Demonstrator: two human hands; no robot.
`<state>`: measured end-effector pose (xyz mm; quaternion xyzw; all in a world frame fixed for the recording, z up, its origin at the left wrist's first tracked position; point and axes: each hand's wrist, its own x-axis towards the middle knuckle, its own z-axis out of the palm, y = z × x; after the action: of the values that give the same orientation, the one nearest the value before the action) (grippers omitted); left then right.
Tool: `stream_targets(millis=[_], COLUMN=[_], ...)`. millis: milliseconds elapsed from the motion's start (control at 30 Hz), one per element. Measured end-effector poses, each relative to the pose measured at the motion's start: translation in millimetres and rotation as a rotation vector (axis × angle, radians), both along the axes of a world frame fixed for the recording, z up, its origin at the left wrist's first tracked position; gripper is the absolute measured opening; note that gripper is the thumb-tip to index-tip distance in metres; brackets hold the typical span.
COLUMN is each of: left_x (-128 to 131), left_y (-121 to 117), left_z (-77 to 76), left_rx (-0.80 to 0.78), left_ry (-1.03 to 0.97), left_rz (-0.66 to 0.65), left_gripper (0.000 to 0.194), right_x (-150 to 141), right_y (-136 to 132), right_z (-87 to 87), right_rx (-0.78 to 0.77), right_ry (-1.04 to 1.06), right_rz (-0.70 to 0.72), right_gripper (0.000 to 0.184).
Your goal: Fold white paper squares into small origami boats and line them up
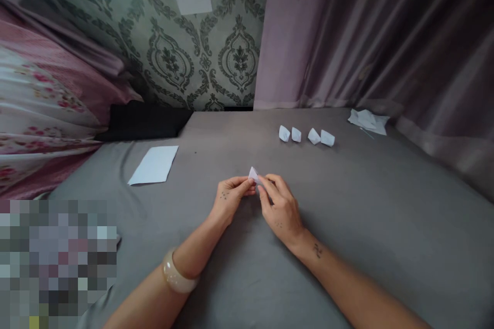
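Observation:
Both hands meet over the middle of a grey sheet [347, 226]. My left hand [228, 199] and my right hand [278, 206] pinch a small folded white paper piece [253, 174] between their fingertips. Its pointed tip sticks up above the fingers. A pale bangle [175, 273] sits on my left wrist. Farther back, several small folded paper pieces [306, 135] lie in a row on the sheet.
A flat white paper sheet [154, 165] lies to the left. Crumpled paper scraps [368, 121] rest at the back right near a purple curtain [366, 36]. A patterned wall [193, 46] and a floral pillow [42, 113] border the back and left.

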<state>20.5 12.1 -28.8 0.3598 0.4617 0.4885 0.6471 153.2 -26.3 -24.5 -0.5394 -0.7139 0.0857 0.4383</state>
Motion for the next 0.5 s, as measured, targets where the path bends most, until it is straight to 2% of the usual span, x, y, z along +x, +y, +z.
stream_targets(millis=[167, 333, 500], left_x=[2, 1, -5], left_y=[-2, -5, -4], left_z=[2.1, 8.6, 12.7], left_rx=[0.051, 0.119, 0.04], left_ry=[0.018, 0.086, -0.114], left_rz=[-0.029, -0.102, -0.248], left_gripper=[0.028, 0.029, 0.038], right_x=[1, 18, 33], right_y=[4, 21, 29], right_z=[2.0, 2.0, 6.2], right_rx=[-0.082, -0.276, -0.665], right_ry=[0.204, 0.454, 0.69], right_rz=[0.043, 0.106, 0.414], right_gripper=[0.02, 0.02, 0.032])
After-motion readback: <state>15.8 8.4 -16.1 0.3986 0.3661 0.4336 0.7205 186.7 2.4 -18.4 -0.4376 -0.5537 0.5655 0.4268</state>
